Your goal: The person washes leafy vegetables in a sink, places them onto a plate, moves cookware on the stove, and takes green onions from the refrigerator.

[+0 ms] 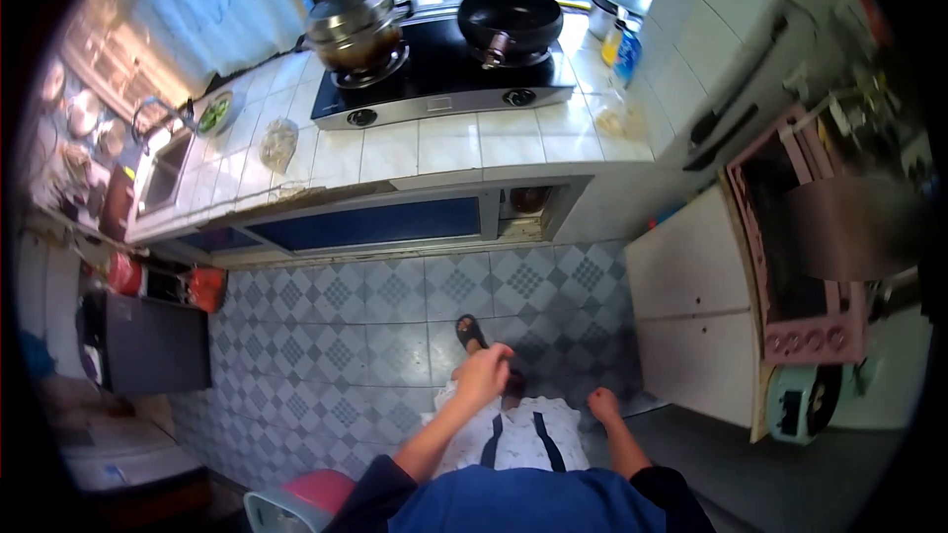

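My left hand (484, 376) is in front of my body, above the patterned skirt or shorts (462, 439) with dark straps. Its fingers are loosely bent, with a gap between them, and nothing shows in them. Lower and to the right, my right hand (602, 403) hangs beside the cloth with its fingers curled in and no object visible. Neither hand touches the counter. Beyond them, a gas stove (439, 99) stands on the white tiled counter (444, 153), bearing a lidded steel pot (354, 30) on its left burner and a black wok (509, 22) on its right.
A pink oven (820, 336) sits on a white cabinet (686, 281) at the right. Green vegetables fill a bowl (213, 116) near the sink (166, 173). A clear plastic bag (278, 146) lies on the counter. A dark bin-like box (158, 341) stands at the left, on the tiled floor (326, 336).
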Motion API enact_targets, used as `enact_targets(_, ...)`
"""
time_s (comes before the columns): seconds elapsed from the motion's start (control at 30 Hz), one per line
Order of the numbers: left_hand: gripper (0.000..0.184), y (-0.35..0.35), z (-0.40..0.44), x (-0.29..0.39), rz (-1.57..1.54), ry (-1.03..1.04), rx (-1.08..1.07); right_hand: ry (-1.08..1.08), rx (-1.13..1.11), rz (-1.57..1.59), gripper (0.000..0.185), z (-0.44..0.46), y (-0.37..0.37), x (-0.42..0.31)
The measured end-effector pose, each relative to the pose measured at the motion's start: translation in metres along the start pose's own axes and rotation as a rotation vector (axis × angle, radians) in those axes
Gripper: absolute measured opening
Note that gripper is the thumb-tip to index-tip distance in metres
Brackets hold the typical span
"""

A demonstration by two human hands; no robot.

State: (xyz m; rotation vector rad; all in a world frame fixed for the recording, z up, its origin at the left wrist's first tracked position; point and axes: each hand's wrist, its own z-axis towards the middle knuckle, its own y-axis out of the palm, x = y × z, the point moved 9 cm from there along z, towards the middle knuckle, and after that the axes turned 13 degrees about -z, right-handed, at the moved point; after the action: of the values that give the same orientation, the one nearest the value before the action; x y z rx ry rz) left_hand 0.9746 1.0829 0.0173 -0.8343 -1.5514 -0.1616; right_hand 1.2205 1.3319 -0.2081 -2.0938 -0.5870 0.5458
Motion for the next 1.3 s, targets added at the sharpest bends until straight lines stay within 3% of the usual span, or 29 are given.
enact_targets(0.13, 0.019, 0.056, -0.044, 0.027, 0.005, 0.051, -0.142, 0.241, 0.05, 0.179, 0.02, -0.078, 0.061, 0.083)
enact_targets(0.17, 0.02, 0.07, -0.053, 0.028, 0.013, 0.061, -0.213, 0.289, 0.131, 0.356, 0.021, -0.101, 0.061, 0.096)
enact_targets(0.3, 0.043, 0.111, -0.076, 0.023, 0.169, 0.058, -0.498, 0.371, 0.259, 0.704, 0.036, -0.144, 0.134, 0.139)
enact_targets(0.43, 0.048, 0.134, -0.09, 0.025, 0.197, 0.214, -0.592, 0.534, 0.137, 0.735, 0.029, -0.16, 0.266, 0.175)
enact_targets(0.57, 0.046, 0.132, -0.125, 0.032, 0.228, 0.324, -0.67, 0.585, 0.06, 0.817, 0.026, -0.183, 0.329, 0.156)
enact_targets(0.6, 0.046, 0.127, -0.135, 0.03, 0.23, 0.339, -0.677, 0.564, 0.145, 0.759, 0.026, -0.183, 0.334, 0.15)
enact_targets(0.73, 0.036, 0.113, -0.175, 0.012, 0.229, 0.385, -0.758, 0.534, 0.339, 0.709, 0.033, -0.22, 0.242, 0.108)
enact_targets(0.77, 0.032, 0.11, -0.181, 0.007, 0.259, 0.358, -0.808, 0.589, 0.226, 0.877, 0.036, -0.231, 0.225, 0.1)
enact_targets(0.87, 0.023, 0.102, -0.192, -0.007, 0.323, 0.388, -0.915, 0.581, 0.406, 0.906, 0.034, -0.267, 0.143, 0.107)
enact_targets(0.97, 0.025, 0.102, -0.195, -0.022, 0.332, 0.417, -0.98, 0.561, 0.586, 0.681, 0.031, -0.306, 0.025, 0.133)
enact_targets(1.1, 0.025, 0.102, -0.2, 0.013, 0.458, 0.452, -1.002, 0.523, 0.899, -0.126, 0.03, -0.352, -0.15, 0.148)
enact_targets(1.13, 0.025, 0.102, -0.196, 0.019, 0.434, 0.45, -0.945, 0.534, 0.922, -0.127, 0.03, -0.357, -0.178, 0.154)
enact_targets(1.23, 0.025, 0.11, -0.187, 0.039, 0.419, 0.407, -0.832, 0.433, 0.953, -0.418, 0.023, -0.352, -0.241, 0.158)
enact_targets(1.3, 0.025, 0.115, -0.184, 0.033, 0.361, 0.363, -0.745, 0.423, 0.656, -0.568, 0.015, -0.314, -0.233, 0.185)
